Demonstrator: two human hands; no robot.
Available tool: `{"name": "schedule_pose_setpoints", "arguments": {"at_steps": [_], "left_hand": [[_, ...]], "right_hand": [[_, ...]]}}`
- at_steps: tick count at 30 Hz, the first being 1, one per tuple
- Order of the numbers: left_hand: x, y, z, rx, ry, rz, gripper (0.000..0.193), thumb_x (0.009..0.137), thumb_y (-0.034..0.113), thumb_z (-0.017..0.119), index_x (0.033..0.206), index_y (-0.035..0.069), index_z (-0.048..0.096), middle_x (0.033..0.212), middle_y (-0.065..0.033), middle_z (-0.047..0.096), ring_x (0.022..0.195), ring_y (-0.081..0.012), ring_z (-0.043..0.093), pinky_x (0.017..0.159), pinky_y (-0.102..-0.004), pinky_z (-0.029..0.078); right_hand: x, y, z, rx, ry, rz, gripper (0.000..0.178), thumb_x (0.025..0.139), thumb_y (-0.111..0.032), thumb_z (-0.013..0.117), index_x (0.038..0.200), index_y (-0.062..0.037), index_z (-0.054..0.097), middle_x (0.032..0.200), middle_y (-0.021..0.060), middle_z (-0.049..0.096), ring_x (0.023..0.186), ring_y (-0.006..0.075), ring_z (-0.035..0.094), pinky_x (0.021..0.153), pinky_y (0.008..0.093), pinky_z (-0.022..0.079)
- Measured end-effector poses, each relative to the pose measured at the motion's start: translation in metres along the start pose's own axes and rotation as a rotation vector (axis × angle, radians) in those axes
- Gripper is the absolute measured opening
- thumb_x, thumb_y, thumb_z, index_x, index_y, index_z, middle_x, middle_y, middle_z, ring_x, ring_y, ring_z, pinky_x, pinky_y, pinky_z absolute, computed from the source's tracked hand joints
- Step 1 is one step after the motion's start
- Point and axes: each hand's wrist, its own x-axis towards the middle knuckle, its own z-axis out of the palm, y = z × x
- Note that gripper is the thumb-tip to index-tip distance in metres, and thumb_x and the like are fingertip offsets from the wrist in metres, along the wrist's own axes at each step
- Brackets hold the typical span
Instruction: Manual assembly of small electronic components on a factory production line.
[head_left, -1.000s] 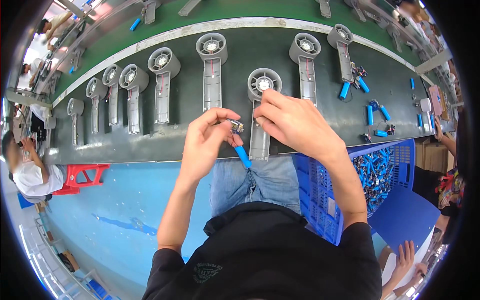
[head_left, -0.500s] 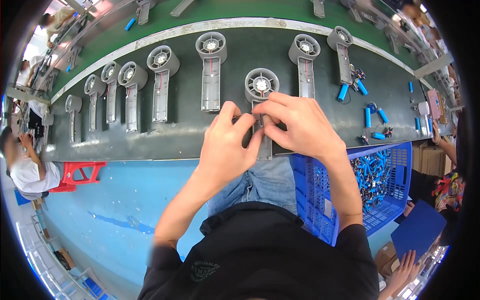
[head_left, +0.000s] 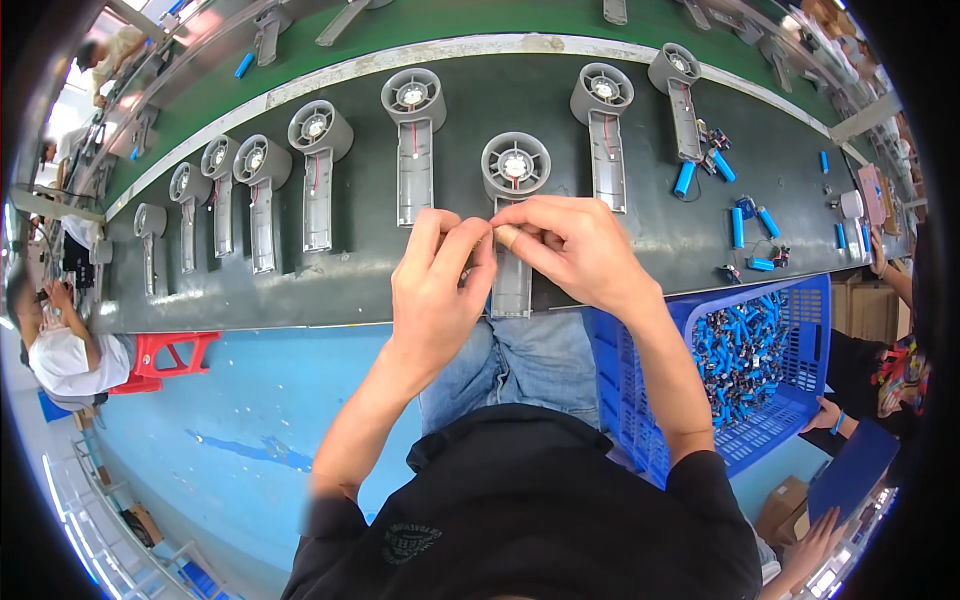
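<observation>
Directly before me lies a grey handheld fan housing (head_left: 505, 187), its round head away from me and its open, trough-shaped handle pointing at me. Over the upper handle, my left hand (head_left: 432, 295) and my right hand (head_left: 590, 255) meet fingertip to fingertip. Both are closed in a pinch. Whatever sits between the fingertips is too small and covered to make out. Below the fingers the lower part of the handle shows bare. Flanking it are similar fan housings, one to the left (head_left: 415, 170) and one to the right (head_left: 606, 150), with thin red wires in their handles.
More fan housings (head_left: 262, 215) stand in a row along the dark bench (head_left: 350, 285). Blue cylindrical batteries (head_left: 738, 228) with wires lie at right. A blue crate (head_left: 815, 340) full of them stands beside my right arm. Other people work at both sides; a red stool (head_left: 175, 350) is at left.
My hands have shifted slightly left and their fingertips have come together. The left fingers have turned more upright and moved off the handle's lower part, which now shows more.
</observation>
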Motion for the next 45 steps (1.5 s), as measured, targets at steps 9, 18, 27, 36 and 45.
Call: {"name": "schedule_pose_setpoints", "arguments": {"at_steps": [9, 18, 27, 36, 45], "left_hand": [[-0.001, -0.002, -0.002, -0.567, 0.024, -0.387, 0.044, 0.089, -0.010, 0.060, 0.132, -0.001, 0.058, 0.112, -0.0158, 0.070, 0.102, -0.0206, 0.070, 0.085, -0.0279, 0.056], [-0.003, -0.005, 0.009, -0.368, 0.023, -0.327, 0.034, 0.086, -0.006, 0.069, 0.118, 0.001, 0.069, 0.105, -0.0145, 0.074, 0.090, -0.0153, 0.071, 0.078, -0.0260, 0.056], [-0.003, -0.010, 0.015, -0.358, 0.083, -0.271, 0.035, 0.085, -0.007, 0.068, 0.119, 0.003, 0.070, 0.106, -0.0149, 0.073, 0.091, -0.0164, 0.071, 0.078, -0.0262, 0.056], [-0.002, -0.019, 0.012, -0.274, 0.040, -0.099, 0.040, 0.082, -0.011, 0.066, 0.119, 0.002, 0.069, 0.112, -0.0168, 0.071, 0.096, -0.0212, 0.071, 0.083, -0.0292, 0.056], [-0.003, -0.022, 0.008, -0.382, -0.054, -0.092, 0.036, 0.086, -0.009, 0.061, 0.121, -0.003, 0.066, 0.110, -0.0183, 0.070, 0.096, -0.0245, 0.069, 0.085, -0.0300, 0.053]], "right_hand": [[-0.011, 0.004, 0.031, 0.520, 0.277, 0.317, 0.009, 0.091, -0.004, 0.067, 0.098, 0.0017, 0.070, 0.072, -0.0059, 0.061, 0.060, -0.0022, 0.046, 0.050, 0.0165, 0.033], [-0.009, 0.001, 0.032, 0.472, 0.284, 0.316, 0.009, 0.092, -0.005, 0.067, 0.097, 0.0021, 0.070, 0.070, -0.0059, 0.059, 0.059, -0.0022, 0.046, 0.050, 0.0165, 0.032], [-0.006, 0.000, 0.034, 0.440, 0.322, 0.267, 0.009, 0.091, -0.005, 0.068, 0.097, 0.0021, 0.070, 0.069, -0.0046, 0.059, 0.059, -0.0003, 0.046, 0.050, 0.0183, 0.033], [-0.004, -0.002, 0.030, 0.432, 0.274, 0.305, 0.010, 0.089, -0.005, 0.069, 0.097, 0.0023, 0.071, 0.068, -0.0042, 0.059, 0.058, -0.0004, 0.045, 0.049, 0.0188, 0.032], [-0.003, 0.010, 0.028, 0.094, 0.383, 0.016, 0.014, 0.077, 0.000, 0.076, 0.089, -0.0005, 0.070, 0.079, 0.0002, 0.058, 0.049, 0.0013, 0.039, 0.044, 0.0194, 0.028]]}}
